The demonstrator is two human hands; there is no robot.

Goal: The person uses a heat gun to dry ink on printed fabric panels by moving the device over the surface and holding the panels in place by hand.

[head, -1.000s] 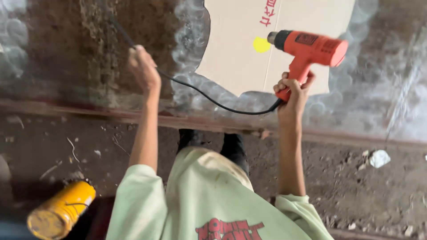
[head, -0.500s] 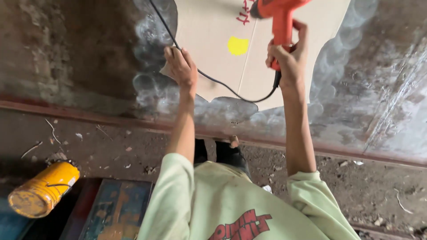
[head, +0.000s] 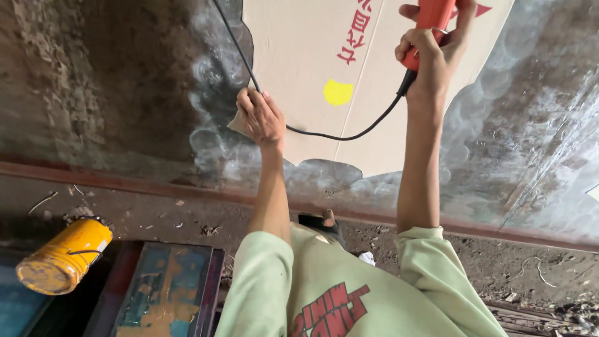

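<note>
Head view: left hand [head: 262, 118] at cardboard [head: 374, 75] edge

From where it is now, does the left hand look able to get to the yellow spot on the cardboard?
Probably yes. The left hand rests at the cardboard sheet's edge, and bare cardboard runs to the yellow spot; only the black cord hangs nearby, below that path.

A single head-worn camera looks steeply down, close over the person's raised arms, toward what seems the ground.
</note>
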